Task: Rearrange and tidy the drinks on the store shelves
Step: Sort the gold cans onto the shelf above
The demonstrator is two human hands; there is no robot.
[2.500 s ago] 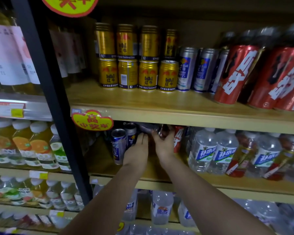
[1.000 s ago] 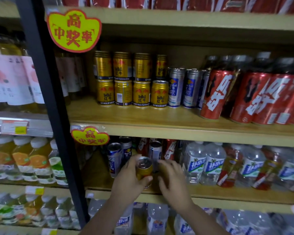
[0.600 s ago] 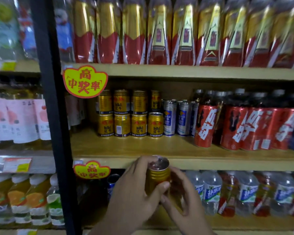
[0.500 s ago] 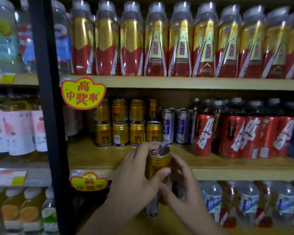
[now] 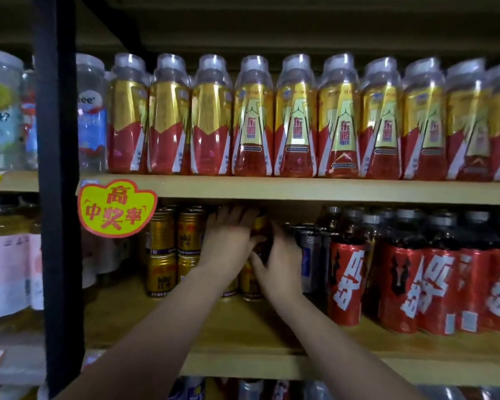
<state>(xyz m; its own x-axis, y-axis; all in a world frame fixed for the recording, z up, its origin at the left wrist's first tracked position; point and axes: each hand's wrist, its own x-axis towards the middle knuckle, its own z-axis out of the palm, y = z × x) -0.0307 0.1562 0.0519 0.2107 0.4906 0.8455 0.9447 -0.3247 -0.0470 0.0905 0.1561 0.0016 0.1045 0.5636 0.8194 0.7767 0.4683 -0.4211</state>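
Here, a gold can [image 5: 261, 226] sits between two hands at the top tier of the stacked gold cans [image 5: 172, 249] on the middle shelf [image 5: 243, 321], just under the shelf board above. The left hand [image 5: 228, 241] wraps its fingers round the can's left side; the right hand [image 5: 280, 264] cups it from the right. Silver-blue cans [image 5: 309, 255] and red-labelled bottles [image 5: 401, 284] stand alongside.
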